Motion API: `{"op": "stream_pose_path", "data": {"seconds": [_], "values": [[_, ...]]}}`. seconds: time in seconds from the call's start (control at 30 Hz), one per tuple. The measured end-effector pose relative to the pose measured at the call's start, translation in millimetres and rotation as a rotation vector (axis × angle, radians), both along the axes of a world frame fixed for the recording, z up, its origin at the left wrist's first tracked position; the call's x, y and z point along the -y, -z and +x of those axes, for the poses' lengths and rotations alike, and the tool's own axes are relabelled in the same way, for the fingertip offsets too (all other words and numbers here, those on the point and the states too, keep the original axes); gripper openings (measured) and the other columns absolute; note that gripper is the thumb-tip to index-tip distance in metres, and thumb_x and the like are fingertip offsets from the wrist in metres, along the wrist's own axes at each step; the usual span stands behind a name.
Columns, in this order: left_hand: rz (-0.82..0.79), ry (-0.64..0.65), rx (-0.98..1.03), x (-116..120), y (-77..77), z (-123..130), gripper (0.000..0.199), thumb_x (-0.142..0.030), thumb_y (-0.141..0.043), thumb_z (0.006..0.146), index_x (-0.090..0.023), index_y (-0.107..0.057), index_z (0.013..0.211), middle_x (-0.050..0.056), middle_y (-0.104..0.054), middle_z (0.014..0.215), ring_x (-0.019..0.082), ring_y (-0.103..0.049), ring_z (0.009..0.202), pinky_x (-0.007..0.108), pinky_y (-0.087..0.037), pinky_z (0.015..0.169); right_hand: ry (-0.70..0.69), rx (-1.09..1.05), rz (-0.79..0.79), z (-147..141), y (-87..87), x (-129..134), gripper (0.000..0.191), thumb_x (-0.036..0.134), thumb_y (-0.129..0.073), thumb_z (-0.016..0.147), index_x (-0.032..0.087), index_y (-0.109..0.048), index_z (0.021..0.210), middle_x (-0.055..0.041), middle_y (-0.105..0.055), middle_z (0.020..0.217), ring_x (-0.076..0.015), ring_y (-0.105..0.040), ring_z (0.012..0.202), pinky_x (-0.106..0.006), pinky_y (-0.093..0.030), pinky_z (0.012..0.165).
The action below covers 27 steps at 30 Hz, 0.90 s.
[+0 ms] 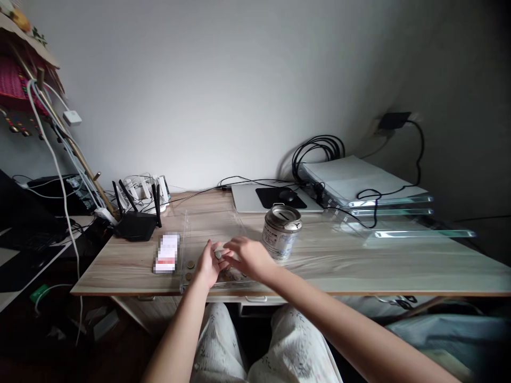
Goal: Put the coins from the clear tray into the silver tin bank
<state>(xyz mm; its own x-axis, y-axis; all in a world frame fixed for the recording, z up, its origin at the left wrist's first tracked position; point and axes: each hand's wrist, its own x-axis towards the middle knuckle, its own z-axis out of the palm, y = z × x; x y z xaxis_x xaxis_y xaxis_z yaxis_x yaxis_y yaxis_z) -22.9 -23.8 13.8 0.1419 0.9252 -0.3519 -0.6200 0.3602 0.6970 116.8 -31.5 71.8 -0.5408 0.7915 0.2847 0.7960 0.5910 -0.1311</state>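
My left hand is turned palm up and cupped, with a silver coin lying on it near the fingers. Reaching in from the right, my right hand has its fingers bent together over the left palm; whatever is between its fingertips is hidden. Both hands are above a shallow clear plastic tray. Inside the tray lie several coins, among them a brass-coloured coin at its left side; others are partly covered by my hands. Just beyond my right hand stands a round coin tin with a slot in its lid.
Left of the tray lies a phone, its screen blurred. Behind it are a black router and white devices. A mouse rests on a dark pad at the back. Clear stacked trays with black cables stand at the right.
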Motion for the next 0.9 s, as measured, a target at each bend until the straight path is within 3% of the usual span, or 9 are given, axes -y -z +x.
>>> {"op": "stream_pose_path", "data": {"seconds": [0.1, 0.17, 0.3, 0.4, 0.47, 0.53, 0.7, 0.8, 0.9], "values": [[0.04, 0.018, 0.008, 1, -0.4, 0, 0.034, -0.045, -0.037, 0.079, -0.015, -0.051, 0.078, -0.001, -0.051, 0.06, 0.008, -0.049, 0.05, 0.02, -0.037, 0.051, -0.081, 0.092, -0.007, -26, 24.5, 4, 0.019, 0.027, -0.041, 0.08, 0.019, -0.057, 0.087, -0.0066, -0.058, 0.088, -0.0173, -0.05, 0.083, -0.023, -0.036, 0.062], [0.055, 0.063, 0.008, 1, -0.7, 0, 0.035, -0.047, -0.037, 0.079, -0.015, -0.05, 0.071, -0.002, -0.048, 0.055, 0.007, -0.045, 0.046, 0.019, -0.034, 0.049, -0.079, 0.115, 0.001, -28, 28.3, 3, 0.021, 0.024, -0.037, 0.082, 0.018, -0.057, 0.085, -0.008, -0.058, 0.087, -0.0175, -0.05, 0.082, -0.024, -0.036, 0.061], [0.019, 0.141, -0.058, 1, -0.3, 0, 0.037, -0.049, -0.038, 0.077, -0.016, -0.051, 0.088, 0.001, -0.057, 0.062, 0.011, -0.054, 0.057, 0.022, -0.037, 0.059, 0.033, -0.001, 0.046, 1, 2.4, -6, 0.026, 0.026, -0.035, 0.083, 0.02, -0.059, 0.086, -0.0068, -0.059, 0.085, -0.0153, -0.051, 0.078, -0.022, -0.035, 0.06], [0.036, 0.147, -0.14, 1, -1.4, 0, 0.036, -0.041, -0.037, 0.079, -0.015, -0.051, 0.1, 0.008, -0.063, 0.082, 0.015, -0.059, 0.076, 0.026, -0.038, 0.073, 0.325, -0.189, 0.129, 44, -31.1, -22, 0.029, 0.031, -0.035, 0.081, 0.022, -0.062, 0.088, -0.0051, -0.06, 0.091, -0.0145, -0.052, 0.076, -0.023, -0.035, 0.059], [0.055, 0.149, -0.186, 2, -3.2, 0, 0.034, -0.036, -0.038, 0.079, -0.013, -0.052, 0.1, 0.011, -0.063, 0.091, 0.016, -0.058, 0.083, 0.028, -0.035, 0.08, 0.532, -0.202, 0.113, 70, -48.4, -34, 0.027, 0.034, -0.042, 0.076, 0.022, -0.064, 0.083, -0.0055, -0.062, 0.083, -0.0162, -0.052, 0.071, -0.024, -0.033, 0.054], [0.067, 0.148, -0.224, 4, -5.1, 1, 0.033, -0.034, -0.039, 0.079, -0.013, -0.054, 0.099, 0.012, -0.062, 0.095, 0.016, -0.058, 0.085, 0.029, -0.034, 0.083, 0.644, -0.146, 0.076, 89, -57.3, -45, 0.024, 0.034, -0.046, 0.071, 0.022, -0.066, 0.077, -0.0068, -0.062, 0.076, -0.0174, -0.052, 0.066, -0.025, -0.031, 0.05], [0.113, 0.095, -0.286, 6, -3.6, 4, 0.028, -0.03, -0.043, 0.076, -0.012, -0.059, 0.091, 0.013, -0.062, 0.093, 0.018, -0.058, 0.085, 0.031, -0.036, 0.083, 0.697, -0.037, 0.062, 103, -56.6, -54, 0.023, 0.027, -0.046, 0.067, 0.021, -0.067, 0.075, -0.0097, -0.062, 0.075, -0.0176, -0.051, 0.063, -0.026, -0.028, 0.048], [0.195, -0.035, -0.4, 2, 1.3, 1, 0.02, -0.025, -0.048, 0.073, -0.014, -0.061, 0.083, 0.011, -0.062, 0.091, 0.02, -0.057, 0.088, 0.035, -0.036, 0.084, 0.689, -0.029, 0.039, 101, -56.3, -51, 0.022, 0.028, -0.047, 0.067, 0.02, -0.067, 0.073, -0.0098, -0.062, 0.074, -0.0187, -0.052, 0.065, -0.026, -0.03, 0.049], [0.32, -0.113, -0.585, -3, 5.9, -5, 0.012, -0.012, -0.055, 0.065, -0.018, -0.063, 0.072, 0.009, -0.062, 0.091, 0.021, -0.049, 0.103, 0.032, -0.03, 0.093, 0.606, -0.111, 0.185, 87, -49.6, -42, 0.028, 0.031, -0.042, 0.073, 0.021, -0.064, 0.087, -0.0079, -0.062, 0.083, -0.0197, -0.053, 0.077, -0.026, -0.035, 0.056]]}}
